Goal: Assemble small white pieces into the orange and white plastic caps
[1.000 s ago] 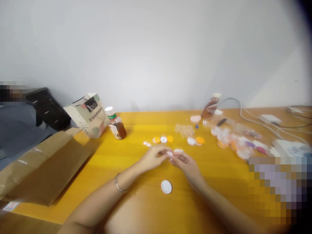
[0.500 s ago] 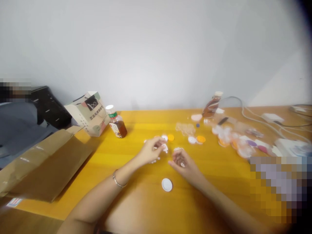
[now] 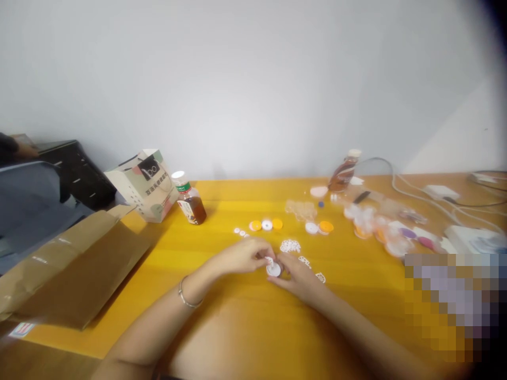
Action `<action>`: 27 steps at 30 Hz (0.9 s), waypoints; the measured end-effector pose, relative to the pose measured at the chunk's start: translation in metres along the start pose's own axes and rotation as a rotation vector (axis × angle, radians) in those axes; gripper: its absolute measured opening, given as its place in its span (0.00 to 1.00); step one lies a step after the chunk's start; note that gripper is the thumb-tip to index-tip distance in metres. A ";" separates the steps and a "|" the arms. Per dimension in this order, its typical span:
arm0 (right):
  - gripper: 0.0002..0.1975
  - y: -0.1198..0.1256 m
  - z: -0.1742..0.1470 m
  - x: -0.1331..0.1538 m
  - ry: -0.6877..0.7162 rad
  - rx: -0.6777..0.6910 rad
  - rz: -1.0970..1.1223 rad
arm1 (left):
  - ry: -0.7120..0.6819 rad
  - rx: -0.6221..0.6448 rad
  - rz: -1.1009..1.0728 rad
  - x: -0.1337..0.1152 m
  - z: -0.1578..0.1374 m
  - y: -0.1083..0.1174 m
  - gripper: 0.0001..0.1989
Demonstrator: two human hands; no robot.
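Note:
My right hand [image 3: 297, 275] grips a round white lid-like disc [image 3: 273, 269] by its edge, thumb and fingers closed around it. My left hand [image 3: 250, 255] pinches a small white piece [image 3: 270, 260] at the disc's upper side; its exact shape is blurred. Just beyond my right hand lies a cluster of flat white openwork pieces [image 3: 290, 246]. Two single openwork pieces, one [image 3: 304, 262] near my knuckles and one [image 3: 320, 277] farther right, lie on the table. Small white discs [image 3: 236, 230] show behind my left hand, partly hidden by it.
Orange and white round discs [image 3: 266, 225] stand in a row beyond my hands. A drink bottle [image 3: 191, 206] and paper bag [image 3: 152, 184] are at left, beside a brown cardboard piece [image 3: 79, 274]. Another bottle [image 3: 344, 171], plastic-wrapped parts [image 3: 364, 216] and cables are at right.
The white disc has left the table and is now in my right hand. My left hand has moved down and right, bringing the small piece to it. Openwork pieces now show beside my right hand.

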State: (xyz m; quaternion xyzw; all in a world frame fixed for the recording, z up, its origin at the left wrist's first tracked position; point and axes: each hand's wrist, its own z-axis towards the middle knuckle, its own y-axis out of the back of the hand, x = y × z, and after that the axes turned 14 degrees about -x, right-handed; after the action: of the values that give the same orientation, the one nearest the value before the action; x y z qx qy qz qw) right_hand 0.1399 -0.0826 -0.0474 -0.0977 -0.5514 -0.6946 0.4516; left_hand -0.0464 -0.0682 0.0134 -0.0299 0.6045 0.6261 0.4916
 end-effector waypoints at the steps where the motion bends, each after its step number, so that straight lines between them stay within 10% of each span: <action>1: 0.07 -0.001 0.000 -0.001 0.000 -0.017 -0.009 | -0.003 -0.009 0.019 0.001 0.000 -0.002 0.06; 27: 0.03 -0.004 0.001 0.000 -0.034 -0.024 0.030 | -0.145 -0.021 0.281 0.003 0.000 -0.027 0.04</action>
State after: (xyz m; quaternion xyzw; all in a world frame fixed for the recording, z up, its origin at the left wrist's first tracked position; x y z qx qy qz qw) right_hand 0.1362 -0.0818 -0.0495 -0.1235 -0.5491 -0.6925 0.4513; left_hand -0.0302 -0.0722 -0.0077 0.0950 0.5590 0.6955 0.4412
